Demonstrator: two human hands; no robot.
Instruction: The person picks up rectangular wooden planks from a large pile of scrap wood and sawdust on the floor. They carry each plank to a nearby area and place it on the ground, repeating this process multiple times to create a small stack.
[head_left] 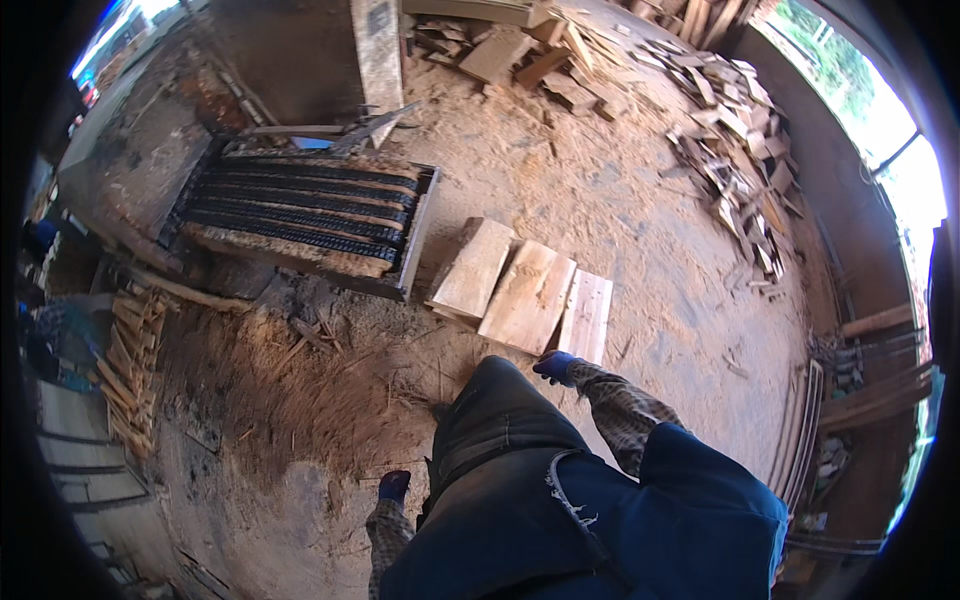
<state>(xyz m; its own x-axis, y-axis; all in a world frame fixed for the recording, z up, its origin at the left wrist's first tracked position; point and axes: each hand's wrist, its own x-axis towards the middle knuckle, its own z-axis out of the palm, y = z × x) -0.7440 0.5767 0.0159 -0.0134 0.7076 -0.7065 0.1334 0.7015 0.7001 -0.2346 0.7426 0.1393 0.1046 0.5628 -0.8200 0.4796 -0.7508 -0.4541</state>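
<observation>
Three pale stacks of sawn boards lie side by side on the floor ahead: a left stack (471, 270), a middle stack (529, 297) and a narrower right one (587, 318). My right hand (555, 367), in a blue glove, is near the front ends of the middle and right stacks. Its fingers look curled and no held thing shows; in this view I cannot tell whether it touches the wood. My left hand (394, 487), in a dark glove, hangs low beside my leg, away from the boards. How its fingers are set is too small and dark to make out.
Left of the boards stands a metal-framed chain conveyor (300, 205) with dark parallel chains. Offcut heaps (740, 150) lie at the far right, and more scrap wood (530, 60) at the back. Sawdust covers the floor (640, 220). Slats (130, 360) are piled at the left.
</observation>
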